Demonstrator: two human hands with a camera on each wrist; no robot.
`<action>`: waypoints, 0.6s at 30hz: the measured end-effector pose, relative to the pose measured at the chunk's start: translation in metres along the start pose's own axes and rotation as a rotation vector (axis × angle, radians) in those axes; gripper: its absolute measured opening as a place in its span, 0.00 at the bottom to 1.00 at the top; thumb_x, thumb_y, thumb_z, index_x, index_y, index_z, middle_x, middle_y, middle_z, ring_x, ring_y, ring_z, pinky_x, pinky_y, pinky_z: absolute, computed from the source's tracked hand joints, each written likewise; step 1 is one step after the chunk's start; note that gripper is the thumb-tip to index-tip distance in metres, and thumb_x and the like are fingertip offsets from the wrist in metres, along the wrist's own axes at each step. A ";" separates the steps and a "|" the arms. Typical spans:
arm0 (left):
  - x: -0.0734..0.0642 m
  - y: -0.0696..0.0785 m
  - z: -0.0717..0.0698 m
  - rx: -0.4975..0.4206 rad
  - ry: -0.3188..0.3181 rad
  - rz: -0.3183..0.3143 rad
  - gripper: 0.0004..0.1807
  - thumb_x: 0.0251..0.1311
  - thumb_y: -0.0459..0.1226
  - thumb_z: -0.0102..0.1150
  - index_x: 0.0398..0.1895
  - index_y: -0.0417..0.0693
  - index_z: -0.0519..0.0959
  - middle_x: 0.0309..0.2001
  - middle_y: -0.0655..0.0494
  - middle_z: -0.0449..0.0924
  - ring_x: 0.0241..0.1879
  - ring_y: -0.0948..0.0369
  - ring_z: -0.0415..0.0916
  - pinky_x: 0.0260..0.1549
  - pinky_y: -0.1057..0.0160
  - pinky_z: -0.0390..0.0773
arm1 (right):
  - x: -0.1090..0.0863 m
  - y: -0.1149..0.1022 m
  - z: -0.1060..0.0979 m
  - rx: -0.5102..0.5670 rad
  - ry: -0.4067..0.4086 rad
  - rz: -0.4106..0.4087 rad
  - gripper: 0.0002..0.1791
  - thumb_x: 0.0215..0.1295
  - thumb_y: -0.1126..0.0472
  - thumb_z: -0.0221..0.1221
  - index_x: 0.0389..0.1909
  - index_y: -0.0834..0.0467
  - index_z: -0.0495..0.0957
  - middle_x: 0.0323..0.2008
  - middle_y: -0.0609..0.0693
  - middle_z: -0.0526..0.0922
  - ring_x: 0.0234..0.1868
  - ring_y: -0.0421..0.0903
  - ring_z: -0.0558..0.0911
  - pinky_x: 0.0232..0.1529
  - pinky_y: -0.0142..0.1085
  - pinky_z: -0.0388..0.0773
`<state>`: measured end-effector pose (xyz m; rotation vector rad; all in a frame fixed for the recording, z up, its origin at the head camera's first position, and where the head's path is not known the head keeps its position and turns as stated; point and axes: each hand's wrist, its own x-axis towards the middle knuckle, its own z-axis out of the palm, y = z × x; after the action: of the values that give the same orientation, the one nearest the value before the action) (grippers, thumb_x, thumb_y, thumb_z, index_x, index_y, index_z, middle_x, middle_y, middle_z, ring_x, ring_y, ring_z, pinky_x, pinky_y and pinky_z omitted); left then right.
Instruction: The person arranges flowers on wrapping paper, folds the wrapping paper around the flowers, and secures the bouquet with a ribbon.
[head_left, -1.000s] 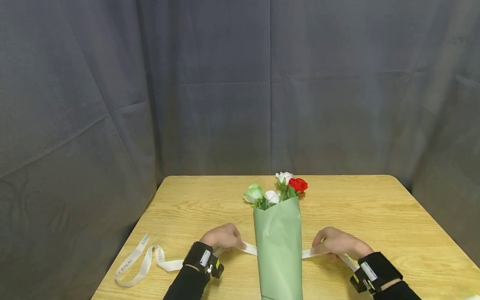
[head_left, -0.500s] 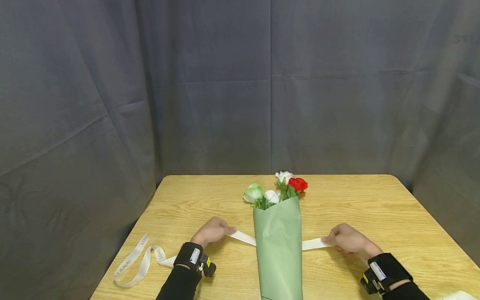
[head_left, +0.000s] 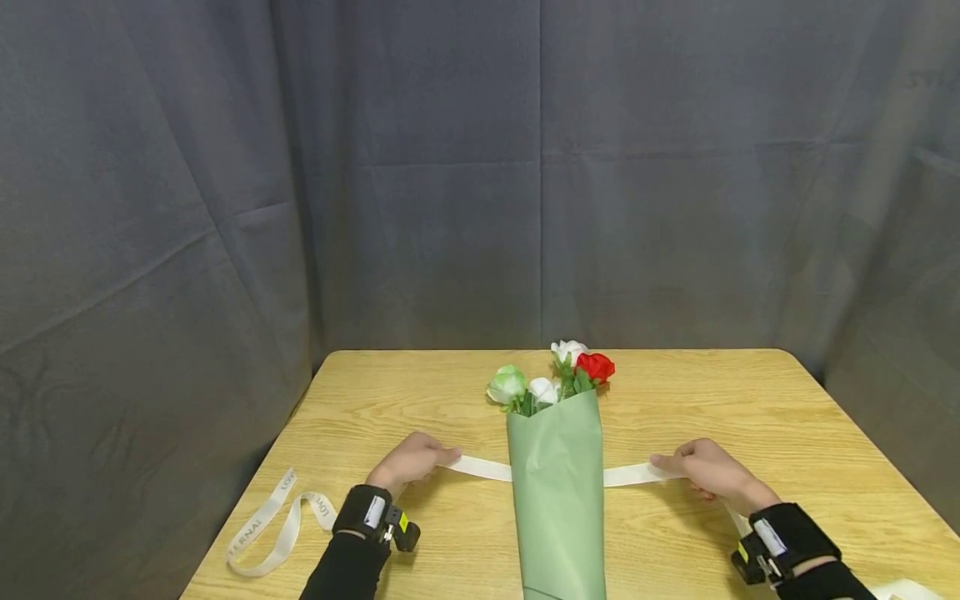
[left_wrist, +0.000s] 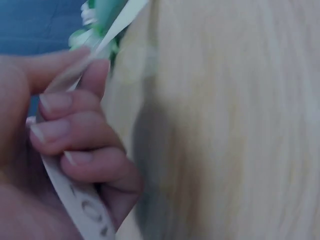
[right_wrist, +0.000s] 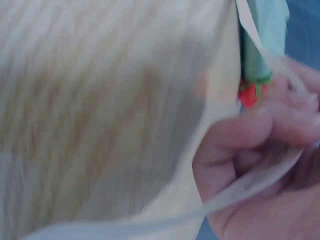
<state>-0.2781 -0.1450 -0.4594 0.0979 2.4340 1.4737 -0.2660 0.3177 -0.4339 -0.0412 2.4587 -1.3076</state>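
Note:
A bouquet wrapped in green paper point(head_left: 557, 492) lies on the wooden table, with a red rose point(head_left: 595, 367), white roses point(head_left: 544, 390) and a pale green flower point(head_left: 507, 384) showing at its top. A white ribbon point(head_left: 483, 468) passes behind the bouquet and comes out on both sides. On the left, my left hand point(head_left: 412, 462) pinches it between thumb and index finger, the other fingers curled along the printed ribbon point(left_wrist: 90, 210). On the right, my right hand point(head_left: 716, 475) pinches the other stretch of ribbon point(head_left: 637, 474), whose tail point(right_wrist: 240, 187) runs through the palm.
The ribbon's loose left end point(head_left: 262, 525), printed with letters, lies looped on the table point(head_left: 420, 383). Something whitish point(head_left: 903, 590) shows at the bottom right edge. Grey curtains point(head_left: 450, 208) stand behind and at both sides of the table.
Both hands have moved outward from the bouquet and slightly away from me, drawing the ribbon longer on each side. The ribbon now crosses higher up the bouquet, which has hardly moved.

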 end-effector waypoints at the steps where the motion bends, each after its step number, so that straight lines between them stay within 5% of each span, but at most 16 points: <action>1: -0.002 0.000 -0.004 -0.016 -0.018 0.000 0.23 0.67 0.46 0.64 0.18 0.42 0.75 0.14 0.62 0.57 0.14 0.63 0.52 0.17 0.66 0.54 | -0.001 0.000 -0.005 0.010 -0.034 -0.019 0.26 0.71 0.47 0.62 0.18 0.53 0.61 0.15 0.43 0.55 0.15 0.40 0.56 0.18 0.32 0.57; 4: -0.006 0.000 -0.018 -0.047 -0.080 0.005 0.22 0.66 0.48 0.65 0.26 0.35 0.81 0.13 0.62 0.56 0.14 0.63 0.52 0.18 0.66 0.54 | -0.006 -0.001 -0.017 0.052 -0.118 -0.050 0.25 0.73 0.47 0.60 0.20 0.55 0.63 0.16 0.44 0.54 0.16 0.40 0.54 0.19 0.33 0.56; 10: -0.016 0.003 -0.040 -0.085 -0.196 0.027 0.24 0.65 0.49 0.65 0.20 0.40 0.74 0.13 0.63 0.53 0.14 0.63 0.50 0.19 0.65 0.55 | -0.010 -0.002 -0.030 0.114 -0.225 -0.101 0.20 0.74 0.50 0.58 0.29 0.62 0.74 0.16 0.44 0.57 0.16 0.40 0.55 0.18 0.33 0.55; 18: -0.028 0.019 -0.063 -0.189 -0.177 0.140 0.18 0.70 0.42 0.61 0.21 0.45 0.75 0.17 0.60 0.57 0.17 0.62 0.53 0.20 0.65 0.57 | -0.015 -0.004 -0.044 0.113 -0.319 -0.151 0.15 0.75 0.56 0.57 0.32 0.63 0.79 0.17 0.44 0.61 0.17 0.39 0.60 0.18 0.33 0.60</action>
<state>-0.2706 -0.1959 -0.4091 0.3491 2.1758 1.6704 -0.2662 0.3529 -0.4039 -0.3833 2.1437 -1.3799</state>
